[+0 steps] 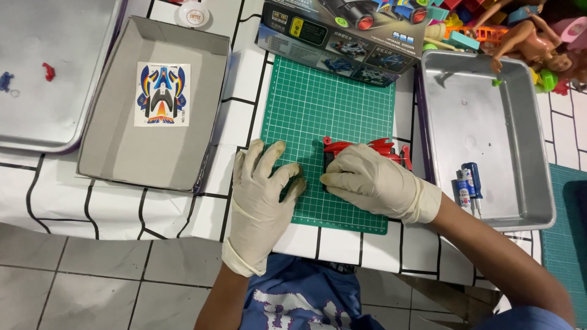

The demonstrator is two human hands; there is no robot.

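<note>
Right hand (pixel 373 182), gloved, curled over red toy car (pixel 367 150) on green cutting mat (pixel 330 104), pressing it down. Left hand (pixel 263 183) flat, fingers spread, holding nothing, on mat's left edge. Best: steady downward pressure, left bracing mat, car square to grid.

red toy car (pixel 379 146) mostly hidden by right hand (pixel 373 180)

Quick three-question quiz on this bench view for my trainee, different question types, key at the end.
1. True or false: the right hand covers the red toy car on the green cutting mat.
2. Which holds the sticker sheet: A the grey cardboard tray, B the metal tray?
3. What rests flat on the mat, holding nothing?

Key: 1 true; 2 A; 3 the left hand.
</note>
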